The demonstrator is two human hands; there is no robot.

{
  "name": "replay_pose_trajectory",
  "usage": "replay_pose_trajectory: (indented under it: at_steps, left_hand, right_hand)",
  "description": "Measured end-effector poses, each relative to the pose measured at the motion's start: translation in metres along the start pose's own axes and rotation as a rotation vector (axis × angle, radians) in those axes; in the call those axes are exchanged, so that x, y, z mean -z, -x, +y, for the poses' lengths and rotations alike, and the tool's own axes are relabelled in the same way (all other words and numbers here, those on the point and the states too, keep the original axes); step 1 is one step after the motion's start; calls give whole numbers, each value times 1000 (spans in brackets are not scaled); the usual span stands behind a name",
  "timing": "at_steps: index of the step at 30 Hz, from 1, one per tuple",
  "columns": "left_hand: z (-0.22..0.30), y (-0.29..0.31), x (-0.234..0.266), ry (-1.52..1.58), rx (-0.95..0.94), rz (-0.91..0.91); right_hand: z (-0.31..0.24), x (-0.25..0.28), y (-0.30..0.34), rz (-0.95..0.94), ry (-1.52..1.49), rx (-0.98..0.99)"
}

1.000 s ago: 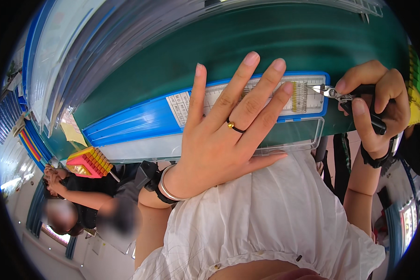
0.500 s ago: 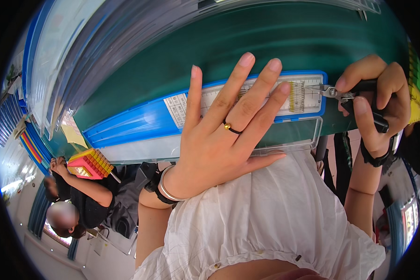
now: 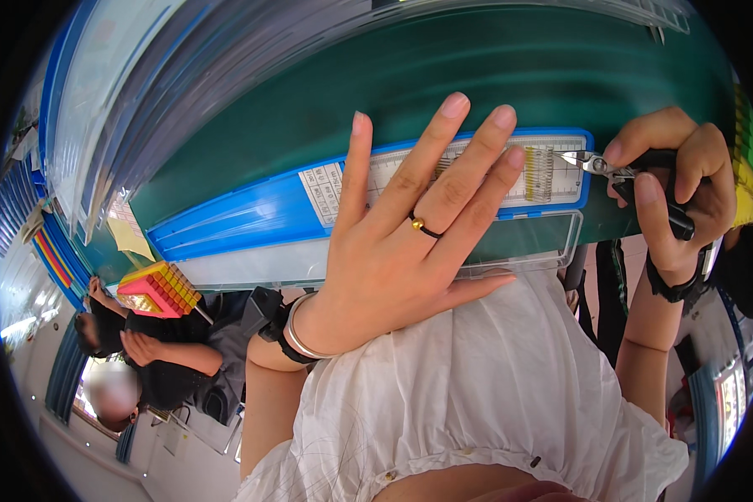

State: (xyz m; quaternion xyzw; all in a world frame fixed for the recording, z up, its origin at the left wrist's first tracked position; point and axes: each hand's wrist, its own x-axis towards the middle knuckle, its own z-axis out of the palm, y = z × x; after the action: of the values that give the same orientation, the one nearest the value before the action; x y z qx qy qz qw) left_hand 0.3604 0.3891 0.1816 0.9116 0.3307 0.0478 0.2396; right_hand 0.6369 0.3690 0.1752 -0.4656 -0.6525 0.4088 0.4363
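My left hand point(image 3: 406, 230) lies spread, palm down, over the white gridded card in a long blue tray point(image 3: 234, 219). Its fingers hide part of the card. Beside my left fingertips a row of small, thin yellowish-metal pieces point(image 3: 539, 174) lies on the grid; too fine for me to name their kind. At the tray's right end my right hand point(image 3: 682, 180) grips small pliers point(image 3: 615, 171) with dark handles. Their pointed metal jaws reach left over the card's edge, close to the row. A clear lid point(image 3: 552, 238) runs along the tray's near side.
A green mat point(image 3: 560, 71) covers the table. Clear plastic sheets or bins point(image 3: 142, 100) rise at the far left. A red-and-yellow block-like object point(image 3: 161, 289) stands at the table's left edge, with a person in dark clothes point(image 3: 176, 360) beyond. Yellow and green objects point(image 3: 746, 167) sit far right.
My left hand and the tray appear shifted slightly right in view. The pliers stay at the tray's right end. At left, the other person's arm has moved away from the red-and-yellow object.
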Motion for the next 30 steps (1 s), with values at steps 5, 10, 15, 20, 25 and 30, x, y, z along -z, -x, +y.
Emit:
replay_pose_trajectory:
  at_steps: [5, 10, 15, 20, 25, 30]
  left_hand:
    - [1, 1, 0, 9, 11, 7]
    - [1, 0, 1, -6, 6, -2]
    - [1, 1, 2, -18, 11, -9]
    - [2, 0, 2, -4, 10, -5]
    - [2, -1, 1, 0, 23, 10]
    - [6, -3, 4, 60, -10, 85]
  right_hand:
    - [0, 0, -1, -11, -3, 5]
    - [2, -1, 1, 17, -22, -5]
    - [-1, -3, 1, 9, 13, -25]
    - [-2, -5, 0, 23, -1, -23]
    - [4, -4, -2, 3, -27, -12]
    - [-7, -3, 2, 79, -33, -25]
